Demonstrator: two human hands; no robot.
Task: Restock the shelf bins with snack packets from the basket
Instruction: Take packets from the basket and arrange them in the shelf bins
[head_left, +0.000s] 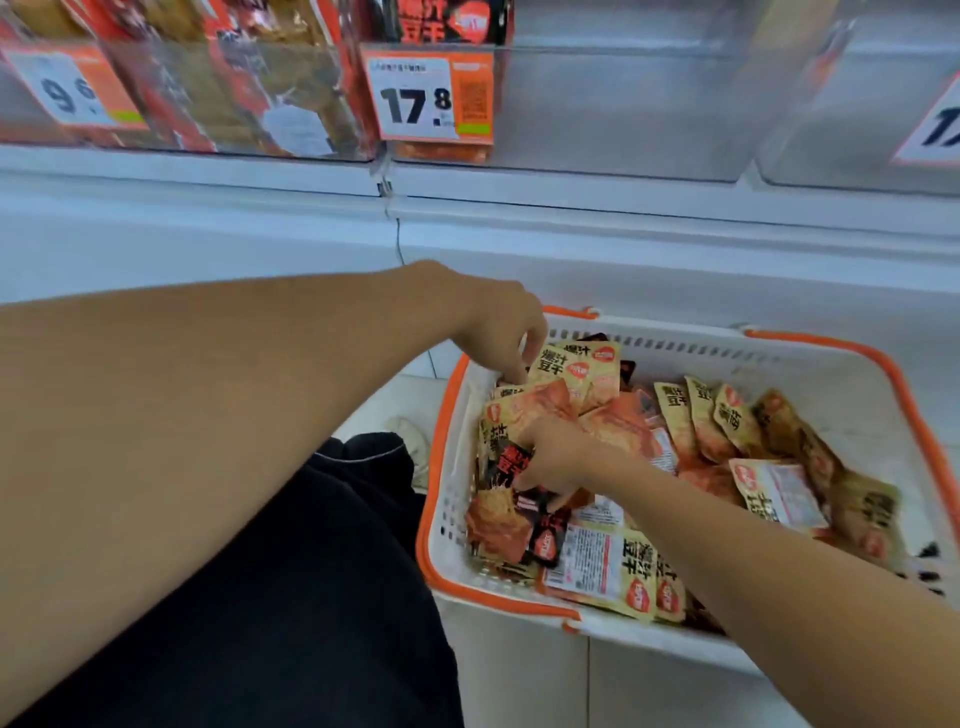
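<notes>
Both hands down in a white plastic basket with orange rim (447, 415) on the floor below clear plastic shelf bins (623, 104). Left hand (501, 332) pinching a yellow snack packet (582, 369) at the far corner; right hand (553, 460), fingers curled, gripping black-and-red packets (511, 465).
</notes>
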